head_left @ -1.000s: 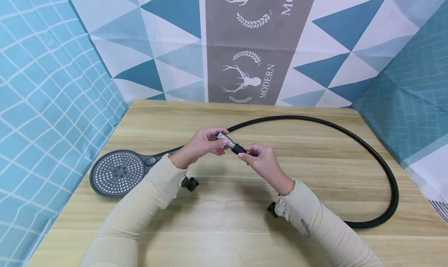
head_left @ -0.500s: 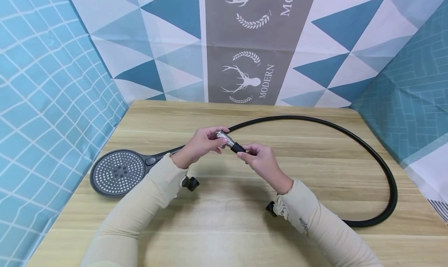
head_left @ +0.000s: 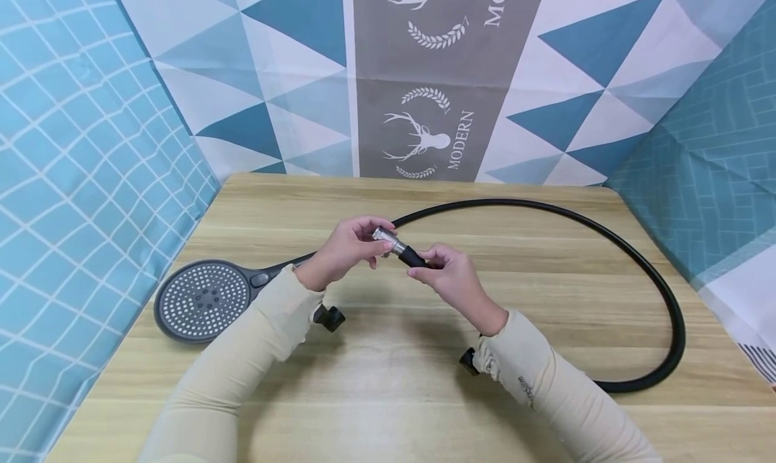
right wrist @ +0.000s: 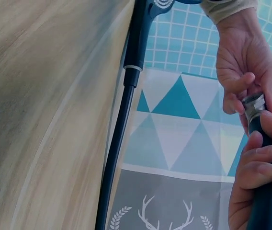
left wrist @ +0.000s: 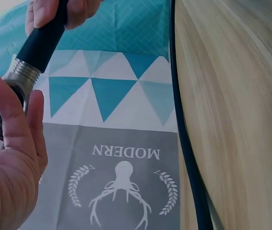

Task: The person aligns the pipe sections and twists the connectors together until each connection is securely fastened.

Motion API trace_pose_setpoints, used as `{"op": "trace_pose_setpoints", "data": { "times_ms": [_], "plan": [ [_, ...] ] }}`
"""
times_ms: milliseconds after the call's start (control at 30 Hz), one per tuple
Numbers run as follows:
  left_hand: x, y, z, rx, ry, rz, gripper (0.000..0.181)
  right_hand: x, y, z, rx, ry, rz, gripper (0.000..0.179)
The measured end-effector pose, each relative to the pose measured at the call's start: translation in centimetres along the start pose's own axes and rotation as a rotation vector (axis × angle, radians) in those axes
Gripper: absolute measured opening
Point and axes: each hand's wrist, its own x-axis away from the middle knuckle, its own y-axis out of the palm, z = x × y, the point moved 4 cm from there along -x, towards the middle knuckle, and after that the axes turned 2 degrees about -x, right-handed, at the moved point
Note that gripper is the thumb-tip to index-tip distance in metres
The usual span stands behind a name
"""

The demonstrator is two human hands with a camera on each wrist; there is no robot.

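Note:
Above the middle of the table, my left hand (head_left: 345,247) pinches a silver metal hose fitting (head_left: 385,236) between thumb and fingers. In the left wrist view, ridges show on the metal neck (left wrist: 26,74), and the fitting has a round opening. My right hand (head_left: 455,281) grips the black hose end (head_left: 411,256) just below that metal. Seen from the right wrist, its thumb and curled fingers wrap the black hose end (right wrist: 265,201). The black shower hose (head_left: 606,235) loops round to the right and passes behind the right sleeve. A grey shower head (head_left: 203,301) lies at the left, its handle partly behind the left hand.
The wooden table (head_left: 388,395) carries the hose loop near its back and right side. A patterned backdrop (head_left: 418,126) stands along the back edge, with blue tiled sheets (head_left: 91,146) at the sides. Small black devices (head_left: 329,318) sit at both wrists.
The left fingers have shifted slightly on the fitting. Both hands, the fitting and the hose end have moved a little left; the hose loop has shifted slightly. The shower head stays put.

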Motion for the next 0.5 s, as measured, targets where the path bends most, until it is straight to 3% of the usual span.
{"op": "trace_pose_setpoints", "data": {
  "times_ms": [100,267,500],
  "plan": [
    [0.11,-0.07,0.12,0.012,0.015,-0.015,0.031,-0.05,-0.01,-0.01,0.002,-0.009,0.0,0.02],
    [0.27,-0.23,0.03,0.036,-0.01,-0.04,0.028,-0.02,0.23,-0.02,0.048,-0.054,-0.036,0.02],
    [0.12,-0.56,-0.1,0.027,-0.037,-0.059,0.028,-0.11,0.29,-0.05,0.064,-0.023,-0.033,0.019]
  ]
}}
